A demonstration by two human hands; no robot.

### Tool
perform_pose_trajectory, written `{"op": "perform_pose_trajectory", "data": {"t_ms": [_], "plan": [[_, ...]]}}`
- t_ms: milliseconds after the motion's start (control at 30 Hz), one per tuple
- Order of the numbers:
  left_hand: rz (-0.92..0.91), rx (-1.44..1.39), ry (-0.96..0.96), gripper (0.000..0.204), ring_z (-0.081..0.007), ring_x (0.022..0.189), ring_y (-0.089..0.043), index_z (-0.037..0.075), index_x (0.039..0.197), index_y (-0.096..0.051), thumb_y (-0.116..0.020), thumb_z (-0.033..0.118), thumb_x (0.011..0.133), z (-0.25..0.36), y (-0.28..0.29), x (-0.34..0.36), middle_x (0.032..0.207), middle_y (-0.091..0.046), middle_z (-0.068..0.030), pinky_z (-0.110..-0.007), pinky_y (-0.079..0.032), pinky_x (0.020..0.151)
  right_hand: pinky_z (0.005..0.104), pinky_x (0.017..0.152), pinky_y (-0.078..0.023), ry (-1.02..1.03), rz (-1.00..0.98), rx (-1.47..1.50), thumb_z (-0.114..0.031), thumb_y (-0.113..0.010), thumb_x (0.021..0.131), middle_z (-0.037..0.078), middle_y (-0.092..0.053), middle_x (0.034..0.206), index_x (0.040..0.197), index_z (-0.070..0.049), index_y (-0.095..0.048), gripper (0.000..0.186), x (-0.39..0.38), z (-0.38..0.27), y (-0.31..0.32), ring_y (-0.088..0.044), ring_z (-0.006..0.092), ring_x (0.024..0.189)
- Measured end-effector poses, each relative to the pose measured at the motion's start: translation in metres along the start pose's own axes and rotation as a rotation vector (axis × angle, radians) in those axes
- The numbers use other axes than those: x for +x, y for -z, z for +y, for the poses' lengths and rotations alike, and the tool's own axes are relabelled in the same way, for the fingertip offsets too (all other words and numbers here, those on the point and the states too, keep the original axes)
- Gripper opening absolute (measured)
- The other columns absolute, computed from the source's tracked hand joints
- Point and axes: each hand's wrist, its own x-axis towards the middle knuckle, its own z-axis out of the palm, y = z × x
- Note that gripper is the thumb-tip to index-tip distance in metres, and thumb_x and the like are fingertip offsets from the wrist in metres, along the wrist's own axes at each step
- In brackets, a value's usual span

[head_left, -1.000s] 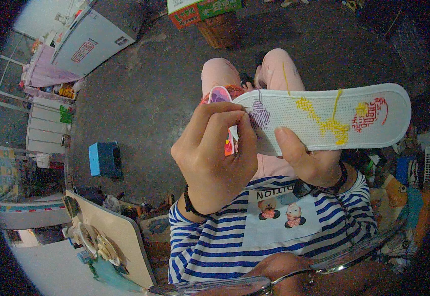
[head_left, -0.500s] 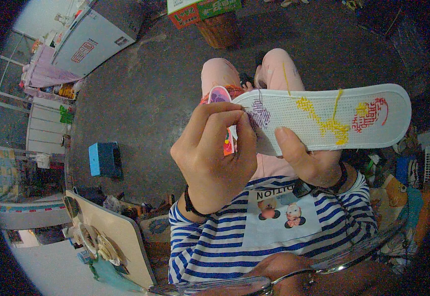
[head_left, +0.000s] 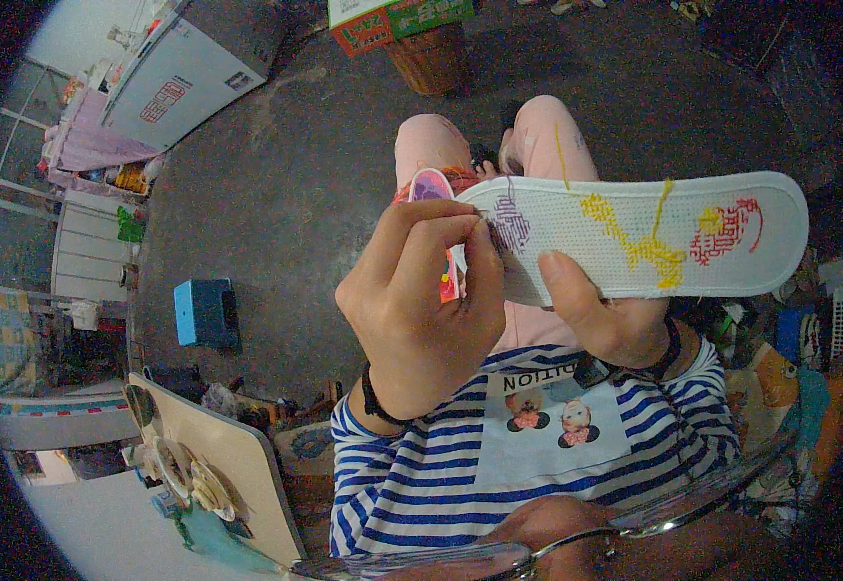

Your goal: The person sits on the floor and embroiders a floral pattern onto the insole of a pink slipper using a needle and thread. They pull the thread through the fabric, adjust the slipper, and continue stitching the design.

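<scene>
A white mesh insole [head_left: 625, 261] with purple, yellow and red stitching and loose threads lies across my pink-trousered legs, held up in the air. My right hand [head_left: 607, 320] grips it from below, thumb pressed on its face. My left hand [head_left: 417, 300] is closed at the insole's left end, thumb and forefinger pinched near the purple stitches; a tiny thin item there is too small to name. Behind those fingers show a smaller pink-and-purple piece [head_left: 431, 185] and some orange-red threads [head_left: 465, 176], partly hidden.
A blue plastic stool [head_left: 204, 312] stands on the grey floor at left. A pale board [head_left: 262, 484] with dishes is at lower left, a white appliance [head_left: 175, 87] at upper left, a box on a basket [head_left: 426, 63] ahead, and clutter at right.
The right end of the insole has dipped very slightly. Both hands otherwise keep nearly the same place and grip.
</scene>
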Motion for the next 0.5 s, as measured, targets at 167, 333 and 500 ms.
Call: {"op": "perform_pose_trajectory", "data": {"t_ms": [167, 333, 500], "plan": [[0.0, 0.014, 0.003, 0.015, -0.0257, 0.067, -0.068, 0.003, 0.081, -0.063, -0.071, -0.004, 0.07, 0.0047, 0.0026, 0.0005, 0.083, -0.066, -0.0115, -0.031, -0.053, 0.059, 0.0356, 0.065, -0.041, -0.002, -0.001, -0.037, -0.01, -0.06, 0.082, 0.01, -0.043, 0.097, 0.109, 0.003, -0.049, 0.031, -0.0021, -0.0055, 0.0003, -0.048, 0.0209, 0.08], [0.0, 0.015, -0.011, 0.015, -0.0261, 0.068, -0.068, 0.002, 0.082, -0.063, -0.071, -0.004, 0.07, 0.007, 0.0049, -0.0005, 0.083, -0.066, -0.0118, -0.031, -0.053, 0.059, 0.0349, 0.062, -0.039, 0.153, -0.023, -0.117, -0.01, -0.06, 0.082, 0.01, -0.043, 0.093, 0.104, 0.003, -0.051, 0.027, -0.0013, -0.0047, 0.0015, -0.048, 0.0208, 0.076], [-0.003, 0.009, -0.004, 0.015, -0.0262, 0.068, -0.068, 0.002, 0.082, -0.063, -0.071, -0.004, 0.071, 0.0086, 0.0048, -0.003, 0.083, -0.066, -0.0119, -0.031, -0.053, 0.059, 0.0342, 0.061, -0.038, 0.154, -0.002, -0.107, -0.009, -0.06, 0.082, 0.009, -0.042, 0.091, 0.103, 0.002, -0.05, 0.026, -0.0002, -0.0023, -0.0024, -0.047, 0.0202, 0.075]]}}
